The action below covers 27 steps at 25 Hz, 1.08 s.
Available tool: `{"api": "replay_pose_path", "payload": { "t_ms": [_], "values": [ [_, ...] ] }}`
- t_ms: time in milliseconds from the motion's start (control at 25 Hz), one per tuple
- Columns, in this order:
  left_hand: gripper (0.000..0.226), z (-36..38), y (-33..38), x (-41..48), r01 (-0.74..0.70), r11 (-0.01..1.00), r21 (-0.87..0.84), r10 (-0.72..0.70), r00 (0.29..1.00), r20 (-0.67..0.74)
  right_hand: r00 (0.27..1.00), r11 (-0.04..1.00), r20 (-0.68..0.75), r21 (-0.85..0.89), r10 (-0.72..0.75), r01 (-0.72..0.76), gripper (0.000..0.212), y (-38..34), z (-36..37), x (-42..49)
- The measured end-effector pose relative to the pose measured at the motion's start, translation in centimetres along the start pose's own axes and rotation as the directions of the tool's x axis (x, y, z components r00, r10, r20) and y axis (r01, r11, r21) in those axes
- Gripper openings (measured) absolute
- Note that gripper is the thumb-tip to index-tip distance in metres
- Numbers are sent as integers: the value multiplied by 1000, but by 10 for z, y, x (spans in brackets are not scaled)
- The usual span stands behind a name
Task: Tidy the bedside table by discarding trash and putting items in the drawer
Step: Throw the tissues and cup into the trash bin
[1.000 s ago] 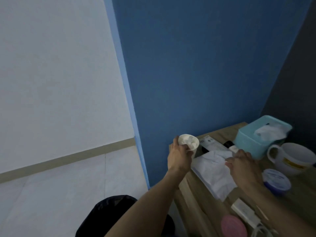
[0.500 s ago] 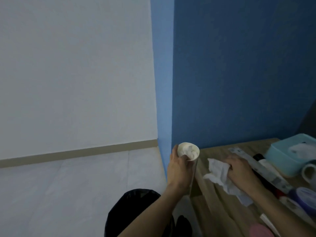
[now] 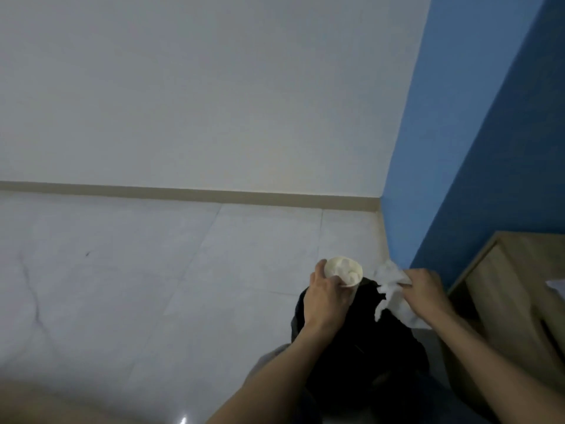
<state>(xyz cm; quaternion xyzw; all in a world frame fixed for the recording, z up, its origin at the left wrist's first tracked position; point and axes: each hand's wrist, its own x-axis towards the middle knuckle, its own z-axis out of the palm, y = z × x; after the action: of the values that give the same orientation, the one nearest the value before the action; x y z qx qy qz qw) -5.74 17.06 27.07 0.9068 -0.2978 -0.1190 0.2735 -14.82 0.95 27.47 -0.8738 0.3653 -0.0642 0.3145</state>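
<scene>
On your far left, the pale tiled floor [image 3: 122,286] runs back to a beige skirting board [image 3: 183,191] at the foot of a white wall [image 3: 183,87].

Moving right, your left hand [image 3: 327,298] wraps its fingers and thumb round the side of a small white cup [image 3: 344,270] and holds it upright, with the mouth facing the camera. The cup is stuffed with something white and crumpled, which looks like tissue, though the view is too soft to be sure. You hold the cup in the air over the far left edge of a black bin bag [image 3: 367,347], which sits on the floor under both your forearms.

Just right of the cup, and not touching it, your right hand [image 3: 425,293] grips a crumpled white tissue [image 3: 389,275]. One bunched end sticks out past your fingers towards the cup, and the rest trails down under your palm over the right side of the bag.

Behind that hand a blue wall [image 3: 474,148] meets the white one in a corner. Against the blue wall on your far right stands the wooden counter [image 3: 519,286], with its near corner and side panel in view. The corner of a white sheet [image 3: 558,286] lies on its top, at the very edge of the picture.
</scene>
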Motion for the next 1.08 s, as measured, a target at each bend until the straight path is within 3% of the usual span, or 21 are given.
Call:
{"api": "replay_pose_path", "payload": {
  "t_ms": [240, 400, 480, 560, 720, 920, 1080],
  "values": [
    [46, 41, -54, 1, 186, 981, 61, -191, 977, 91, 980, 987, 123, 2, 159, -160, 19, 0, 69, 8],
    [42, 73, -70, 7, 189, 979, 77, -198, 969, 147, 896, 951, 324, -54, 305, -304, 21, 12, 95, 12],
    [37, 88, -76, 14, 200, 978, 52, -206, 962, 179, 882, 956, 387, 3, 269, -293, 16, 27, 105, 14],
    [30, 99, -81, 21, 230, 973, 31, -231, 942, 245, 870, 969, 452, 44, 196, -241, 34, 44, 113, 17],
    [26, 109, -84, 27, 233, 972, 17, -227, 921, 317, 812, 991, 568, -52, 132, -124, 60, 59, 130, 19],
    [32, 101, -58, 28, 157, 987, -20, -145, 944, 297, 847, 995, 522, -62, 102, -81, 61, 55, 118, 18],
    [25, 85, -12, 33, -23, 996, -89, 41, 978, 203, 957, 993, 279, 69, 76, -99, 55, 47, 69, 10]
  ]
}}
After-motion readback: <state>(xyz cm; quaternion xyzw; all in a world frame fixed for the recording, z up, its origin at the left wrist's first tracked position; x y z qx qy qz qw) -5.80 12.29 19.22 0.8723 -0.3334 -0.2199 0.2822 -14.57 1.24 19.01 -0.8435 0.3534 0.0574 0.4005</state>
